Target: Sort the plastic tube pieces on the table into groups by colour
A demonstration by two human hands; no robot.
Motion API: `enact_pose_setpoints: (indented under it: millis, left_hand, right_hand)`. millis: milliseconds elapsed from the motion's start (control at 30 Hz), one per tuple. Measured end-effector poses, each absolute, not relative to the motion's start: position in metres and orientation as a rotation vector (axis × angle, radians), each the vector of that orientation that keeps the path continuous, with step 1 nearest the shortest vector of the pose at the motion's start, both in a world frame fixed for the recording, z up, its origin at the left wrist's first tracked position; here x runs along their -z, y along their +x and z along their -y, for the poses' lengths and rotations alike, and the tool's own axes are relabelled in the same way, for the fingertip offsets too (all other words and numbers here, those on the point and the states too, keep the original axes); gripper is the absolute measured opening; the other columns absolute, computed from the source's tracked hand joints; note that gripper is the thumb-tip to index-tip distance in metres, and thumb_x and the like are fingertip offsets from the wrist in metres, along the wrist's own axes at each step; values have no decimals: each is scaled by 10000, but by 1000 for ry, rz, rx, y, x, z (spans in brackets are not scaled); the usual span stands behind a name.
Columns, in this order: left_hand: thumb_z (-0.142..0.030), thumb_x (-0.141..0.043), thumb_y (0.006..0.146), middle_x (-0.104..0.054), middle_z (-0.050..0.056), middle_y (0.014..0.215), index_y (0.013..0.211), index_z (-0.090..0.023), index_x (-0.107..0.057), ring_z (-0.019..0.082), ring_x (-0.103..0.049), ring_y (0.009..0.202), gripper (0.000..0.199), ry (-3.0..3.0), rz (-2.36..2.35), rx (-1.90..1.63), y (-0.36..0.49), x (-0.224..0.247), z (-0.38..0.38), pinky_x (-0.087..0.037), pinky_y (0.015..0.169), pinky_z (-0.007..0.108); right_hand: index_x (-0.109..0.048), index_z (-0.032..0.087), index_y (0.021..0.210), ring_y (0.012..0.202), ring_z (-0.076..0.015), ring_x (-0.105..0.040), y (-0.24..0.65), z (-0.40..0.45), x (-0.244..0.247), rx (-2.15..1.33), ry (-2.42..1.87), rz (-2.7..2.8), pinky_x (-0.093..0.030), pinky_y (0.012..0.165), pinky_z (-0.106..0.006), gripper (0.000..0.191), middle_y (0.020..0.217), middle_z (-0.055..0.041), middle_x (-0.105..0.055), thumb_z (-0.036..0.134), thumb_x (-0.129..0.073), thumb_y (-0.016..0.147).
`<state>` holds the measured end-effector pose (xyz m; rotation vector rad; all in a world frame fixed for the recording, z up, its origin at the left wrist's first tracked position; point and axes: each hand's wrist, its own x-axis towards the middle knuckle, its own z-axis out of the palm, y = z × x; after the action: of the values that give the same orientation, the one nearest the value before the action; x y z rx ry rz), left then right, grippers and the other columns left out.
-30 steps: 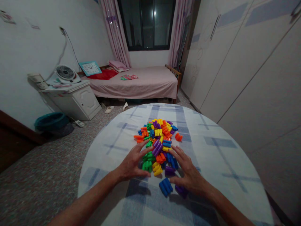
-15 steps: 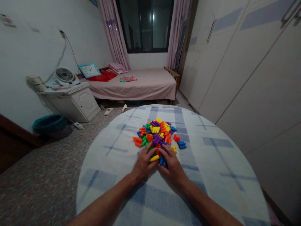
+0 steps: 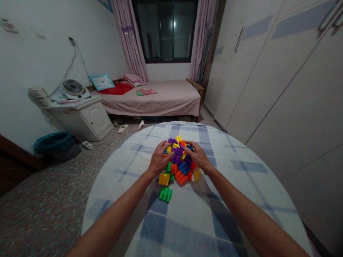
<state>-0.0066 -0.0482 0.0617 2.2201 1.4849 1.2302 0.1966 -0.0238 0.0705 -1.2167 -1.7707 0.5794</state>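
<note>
So the blocks [image 3: 177, 150] are heaped on the worktop [image 3: 187, 225], smack between the 2 hands. Left hand [image 3: 160, 159] curves round the left side of the heap, right hand [image 3: 198, 156] round the right side, fingers spread on both, thumbs out toward the middle. Fingertips look like they're on the blocks, but honestly can't tell if any single piece is being gripped.

Part of the heap spills out on the near side, below the hands: an orange block [image 3: 183, 178] with a blue block [image 3: 184, 168] just behind it, and a yellow block [image 3: 164, 179] near the left wrist. 1 green block [image 3: 165, 195] lies apart, closest to the person.

They're bright, shiny, plastic-looking bits, rounded prongs in a row. Colors I can see: purple, yellow, orange, blue and green, all jumbled.
</note>
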Motion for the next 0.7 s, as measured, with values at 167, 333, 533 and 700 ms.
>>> enact_pose_setpoints:
  millis: [167,333,533,700]
  left_hand:
    - [-589,-695,628,-271,129,1482,1395,-265,-343,343,-285,1343,904,2436,-1334,-913,-63,-28,70,-271,1084,510]
    - [-645,-729,522,-138,147,1523,1449,-269,-189,366,-192,1376,1137,2402,-1240,-860,-79,6,74,-248,1082,538]
    - [-505,-823,455,-106,136,1529,1438,-294,-222,400,-129,1382,1172,2312,-1259,-884,-42,8,71,-215,1073,599]
    - [-494,-799,521,-104,115,1529,1416,-321,-281,392,-172,1373,1048,2251,-1305,-973,-20,4,71,-253,1064,599]
  right_hand:
    - [-582,200,1167,1153,-215,-505,238,-3,-45,-553,-1315,1770,-364,1013,-409,501,1215,-93,-575,533,-409,834]
    - [-524,178,1252,1269,-233,-411,253,-36,-18,-622,-1426,1742,-267,1086,-446,610,1336,-119,-495,594,-367,835]
    - [-547,195,1239,1232,-222,-464,228,-50,-7,-684,-1377,1784,-315,1060,-440,581,1310,-97,-536,581,-375,841]
    - [-605,227,1171,1217,-228,-473,216,-36,-2,-646,-1381,1865,-316,1054,-449,484,1299,-71,-547,537,-432,842]
